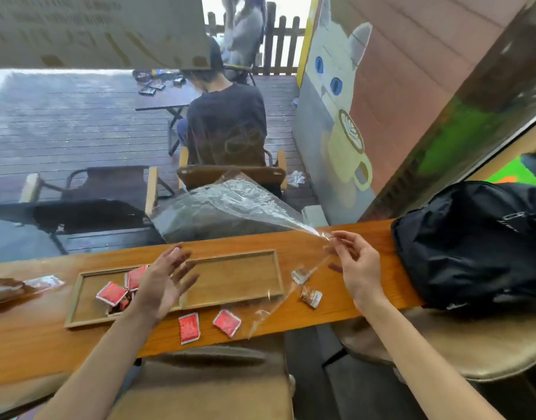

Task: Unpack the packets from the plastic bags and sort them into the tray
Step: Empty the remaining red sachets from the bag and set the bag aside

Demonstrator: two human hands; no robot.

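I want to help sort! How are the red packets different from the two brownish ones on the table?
The red packets are bright red; the brownish packets are brown and silvery. Some red ones already lie in the tray; both brownish ones lie outside it, to its right. All are small, flat sachets.

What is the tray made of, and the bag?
The tray looks like light wood, matte, with visible grain and a raised rim. The bag pinched in the right hand looks like thin clear plastic: shiny, crinkled, see-through.
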